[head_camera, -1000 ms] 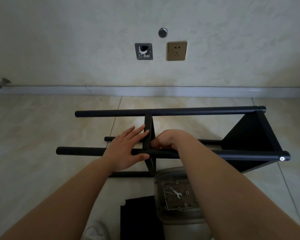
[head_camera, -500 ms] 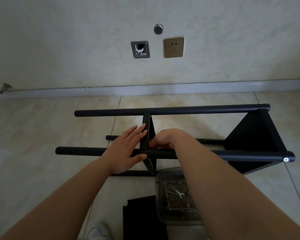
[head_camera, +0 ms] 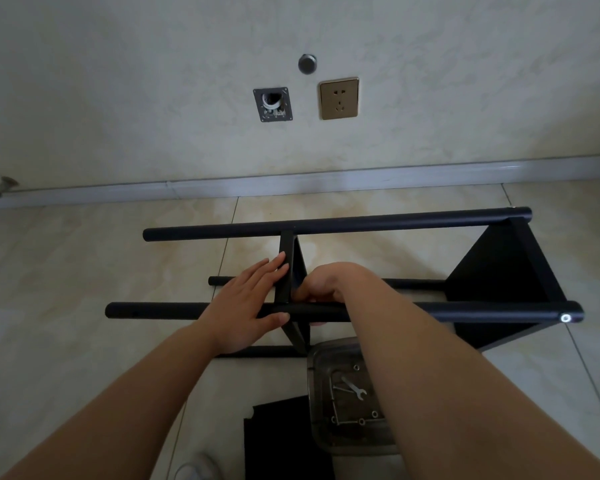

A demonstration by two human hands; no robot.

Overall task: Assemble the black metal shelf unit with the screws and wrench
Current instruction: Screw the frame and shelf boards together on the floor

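The black metal shelf unit lies on its side on the tiled floor, with its far pole (head_camera: pixel 395 221) and near pole (head_camera: pixel 153 310) running left to right. An end shelf panel (head_camera: pixel 492 268) is fixed at the right, and a silver screw head (head_camera: pixel 565 318) shows in the near pole's end. A middle shelf panel (head_camera: pixel 288 247) stands edge-on between the poles. My left hand (head_camera: pixel 246 306) presses flat against its left face, thumb on the near pole. My right hand (head_camera: pixel 329 282) is curled at the joint of panel and near pole, its fingertips hidden. The wrench (head_camera: pixel 354 388) lies in a clear tray (head_camera: pixel 317 358).
Several small screws or washers (head_camera: pixel 361 421) lie in the tray with the wrench. A loose black panel (head_camera: pixel 278 438) lies on the floor beside the tray, near a white shoe (head_camera: pixel 194 469). The wall with an outlet (head_camera: pixel 338 98) and a baseboard stands behind the unit.
Both hands stay at the middle panel and near pole. The view has shifted slightly; my right hand's fingers work a little at the joint.
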